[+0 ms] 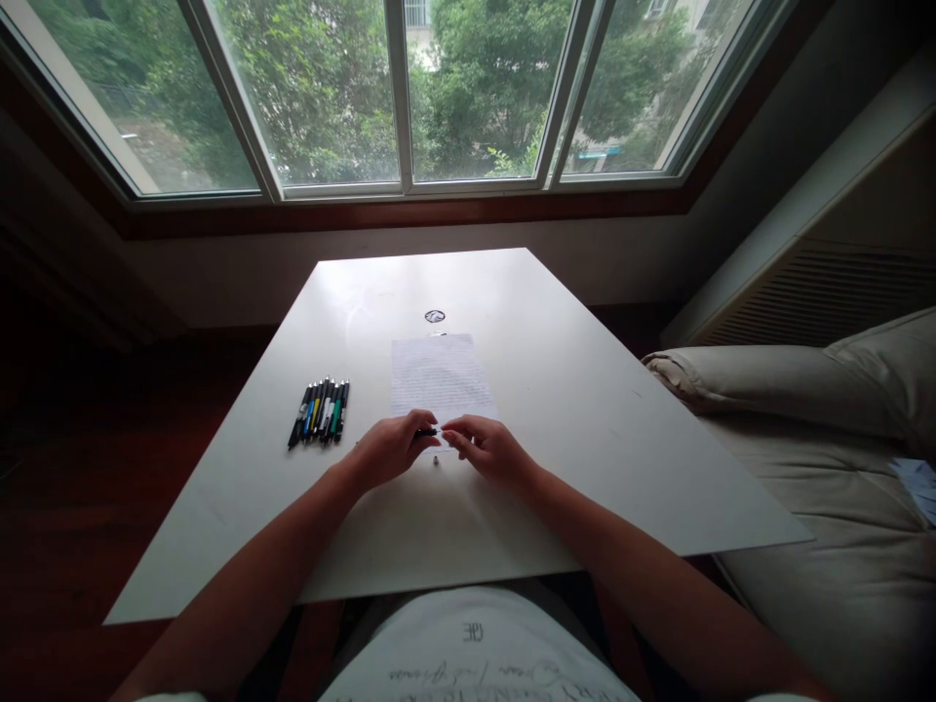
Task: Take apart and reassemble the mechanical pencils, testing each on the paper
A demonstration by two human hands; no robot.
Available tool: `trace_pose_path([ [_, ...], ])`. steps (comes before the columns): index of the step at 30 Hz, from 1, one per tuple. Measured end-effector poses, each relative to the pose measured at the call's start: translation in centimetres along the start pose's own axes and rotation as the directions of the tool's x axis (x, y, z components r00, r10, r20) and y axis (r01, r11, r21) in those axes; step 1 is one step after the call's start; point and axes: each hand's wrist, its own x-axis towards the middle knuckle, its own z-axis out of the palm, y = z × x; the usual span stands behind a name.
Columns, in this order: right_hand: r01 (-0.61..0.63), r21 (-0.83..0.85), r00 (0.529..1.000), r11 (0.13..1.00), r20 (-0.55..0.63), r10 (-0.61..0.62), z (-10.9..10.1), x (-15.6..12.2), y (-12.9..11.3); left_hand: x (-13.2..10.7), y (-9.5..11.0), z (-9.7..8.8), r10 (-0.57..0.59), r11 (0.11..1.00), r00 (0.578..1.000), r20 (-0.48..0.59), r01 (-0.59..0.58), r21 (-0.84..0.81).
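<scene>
Both hands meet over the near edge of the sheet of lined paper [441, 375], which lies square in the middle of the white worktop [585, 409], close enough for the person to work over it without stretching. The left hand [391, 447] is curled around the dark barrel of a pen [426, 432], gripping it crosswise, and the right hand [487, 447] pinches at the pen's other end with thumb and forefinger; each hand on its own end looks like a hold for twisting or pulling the pen apart, though the fingers hide the joint. Just below the pen, between the two hands, a tiny dark piece [436, 459] rests on the worktop, too small to say what it is. Off to the left, well apart from the hands, a row of pens [320, 410] lies side by side, tips pointing roughly the same way, kept tidy and within reach. Farther up the worktop, just beyond the top of the paper, sits a small round dark object [434, 316]. A pale cushioned sofa [819, 468] stands beside the worktop on the right.
</scene>
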Motion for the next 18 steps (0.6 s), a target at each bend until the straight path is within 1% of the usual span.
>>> trace_pose_path([
  [5, -0.006, 0.014, 1.000, 1.000, 0.002, 0.006, 0.4, -0.2, 0.2, 0.1, 0.4, 0.2, 0.028, 0.999, 0.999, 0.028, -0.029, 0.033],
  [9, -0.022, 0.032, 0.999, 0.999, -0.047, 0.024, 0.3, -0.2, 0.0, 0.2, 0.2, 0.1, 0.038, 0.996, 0.999, 0.017, -0.039, 0.076],
  [14, -0.084, 0.152, 0.987, 0.985, -0.121, 0.103, -0.5, 0.0, 0.3, 0.3, -0.1, -0.4, 0.062, 0.984, 0.998, 0.026, -0.066, 0.168],
  [18, -0.111, 0.228, 0.985, 0.967, -0.107, 0.138, -0.6, 0.1, 0.8, 0.3, 0.1, -0.7, 0.053, 0.977, 0.998, 0.019, -0.056, 0.207],
])
